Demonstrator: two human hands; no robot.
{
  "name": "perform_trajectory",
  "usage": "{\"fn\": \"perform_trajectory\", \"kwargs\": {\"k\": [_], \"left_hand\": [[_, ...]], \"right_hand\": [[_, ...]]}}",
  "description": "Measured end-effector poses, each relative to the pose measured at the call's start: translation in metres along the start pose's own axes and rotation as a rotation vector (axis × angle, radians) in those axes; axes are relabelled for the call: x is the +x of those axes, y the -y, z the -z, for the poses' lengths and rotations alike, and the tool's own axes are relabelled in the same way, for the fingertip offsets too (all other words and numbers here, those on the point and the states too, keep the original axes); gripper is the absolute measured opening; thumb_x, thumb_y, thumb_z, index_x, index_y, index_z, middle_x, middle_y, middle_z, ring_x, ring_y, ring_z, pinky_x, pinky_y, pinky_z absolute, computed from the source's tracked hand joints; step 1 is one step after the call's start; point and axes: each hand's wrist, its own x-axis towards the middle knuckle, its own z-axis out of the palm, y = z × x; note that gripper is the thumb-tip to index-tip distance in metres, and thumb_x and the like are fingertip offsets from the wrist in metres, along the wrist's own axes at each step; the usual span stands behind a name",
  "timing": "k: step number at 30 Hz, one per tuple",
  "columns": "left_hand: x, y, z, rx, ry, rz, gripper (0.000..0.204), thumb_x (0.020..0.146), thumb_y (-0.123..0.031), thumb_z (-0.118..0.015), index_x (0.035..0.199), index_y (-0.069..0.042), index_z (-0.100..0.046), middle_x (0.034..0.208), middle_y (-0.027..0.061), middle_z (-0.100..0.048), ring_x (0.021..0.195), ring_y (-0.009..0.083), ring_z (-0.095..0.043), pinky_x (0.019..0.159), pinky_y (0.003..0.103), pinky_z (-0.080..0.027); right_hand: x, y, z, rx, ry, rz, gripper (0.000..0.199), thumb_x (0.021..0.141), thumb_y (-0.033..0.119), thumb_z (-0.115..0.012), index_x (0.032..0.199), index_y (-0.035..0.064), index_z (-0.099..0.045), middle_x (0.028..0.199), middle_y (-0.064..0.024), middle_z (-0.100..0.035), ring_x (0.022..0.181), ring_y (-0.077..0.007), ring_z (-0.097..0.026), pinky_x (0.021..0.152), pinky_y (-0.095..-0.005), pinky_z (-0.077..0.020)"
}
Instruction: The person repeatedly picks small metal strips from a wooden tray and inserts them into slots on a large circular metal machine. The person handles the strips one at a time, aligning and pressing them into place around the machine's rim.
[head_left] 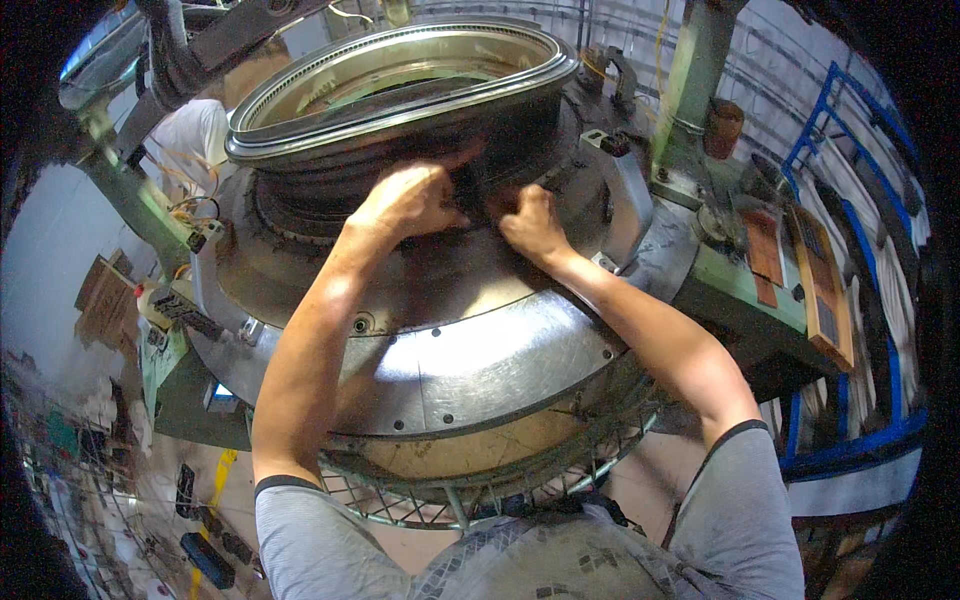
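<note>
Nearest, at six o'clock, grey knit sleeves (pixel 300 540) frame the lower edge, and just beyond them a wire mesh guard (pixel 480 495) curves under a broad, flat metal flange (pixel 480 365) — dull silver, scratched in crosshatch and dotted with small bolt holes. Both bare forearms reach up over it toward the centre. The left hand (pixel 408 200) lies knuckles-up with its fingers curled and pressed against the dark ribbed drum (pixel 400 160) at about eleven o'clock; whether they pinch anything I cannot tell. The right hand (pixel 530 225), just beside it at one o'clock, is loosely fisted, fingertips tucked in against the same dark wall. Above them, at twelve, sits a wide polished ring (pixel 400 90) — smooth, brassy inside, with a grooved rim. Farther right, at two o'clock, stands a pale green painted frame (pixel 695 90).
</note>
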Motion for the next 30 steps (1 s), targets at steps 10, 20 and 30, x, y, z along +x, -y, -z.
{"fn": "perform_trajectory", "kwargs": {"k": [10,20,30], "left_hand": [[0.011,0.001,0.020,0.172,-0.108,-0.015,0.044,0.066,-0.038,-0.087,0.087,-0.001,-0.074,0.080,0.0220,-0.070,0.078,0.0397,-0.070,0.071,0.048,-0.057],[0.016,-0.003,0.027,0.292,-0.125,0.029,0.040,0.066,-0.040,-0.087,0.081,-0.004,-0.075,0.079,0.0164,-0.072,0.078,0.0347,-0.071,0.072,0.043,-0.058],[0.011,-0.006,0.025,0.399,-0.005,0.055,0.103,0.069,-0.033,-0.085,0.156,-0.017,-0.032,0.082,0.0190,-0.071,0.080,0.0364,-0.071,0.073,0.045,-0.058]], "right_hand": [[0.026,-0.007,-0.029,0.205,-0.292,0.140,0.023,0.079,0.026,-0.080,0.085,0.0042,-0.076,0.082,-0.0183,-0.073,0.073,-0.0284,-0.071,0.068,-0.0398,-0.0528],[0.055,0.014,-0.035,0.508,-0.385,0.032,0.017,0.076,0.021,-0.084,0.081,0.0072,-0.075,0.072,-0.0121,-0.072,0.064,-0.0207,-0.069,0.062,-0.0356,-0.0522],[0.066,0.008,-0.005,-0.159,-0.363,0.198,0.044,0.073,0.053,-0.081,0.081,0.0100,-0.076,0.078,-0.0161,-0.071,0.073,-0.0368,-0.070,0.065,-0.0452,-0.0548]]}}
